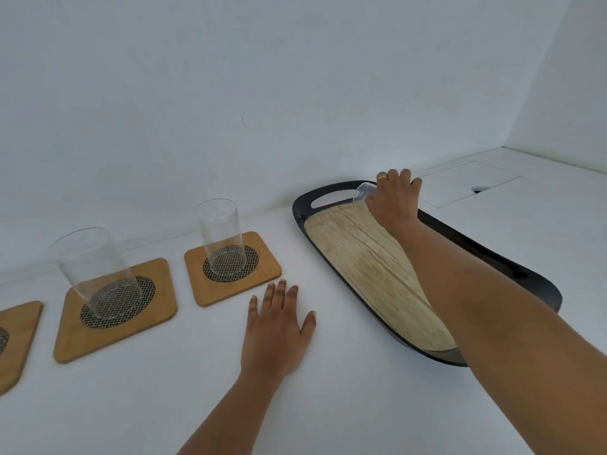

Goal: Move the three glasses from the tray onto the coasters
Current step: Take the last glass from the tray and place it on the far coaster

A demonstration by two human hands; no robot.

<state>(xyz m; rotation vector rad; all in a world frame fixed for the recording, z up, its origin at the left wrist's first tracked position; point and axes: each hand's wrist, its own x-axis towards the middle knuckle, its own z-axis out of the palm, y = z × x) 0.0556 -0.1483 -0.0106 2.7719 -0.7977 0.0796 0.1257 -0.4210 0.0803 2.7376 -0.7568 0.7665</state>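
White countertop fills the lower half of the view and meets a plain white wall along a straight seam; at the far right the wall turns a corner. Set flush into the counter near that corner is a rectangular panel with a small dark notch at its right side.

Three wooden coasters lie in a row on the left, each with a dark woven oval in its middle. The right coaster and the middle coaster each carry an upright clear glass; the left coaster is cut off by the frame edge and bare.

To the right sits a long black tray with a pale wood-grain floor. The right hand, wearing a gold ring, is wrapped around the third glass at the tray's far end. The left hand lies flat and relaxed on the counter, fingers spread, just beside the right coaster.
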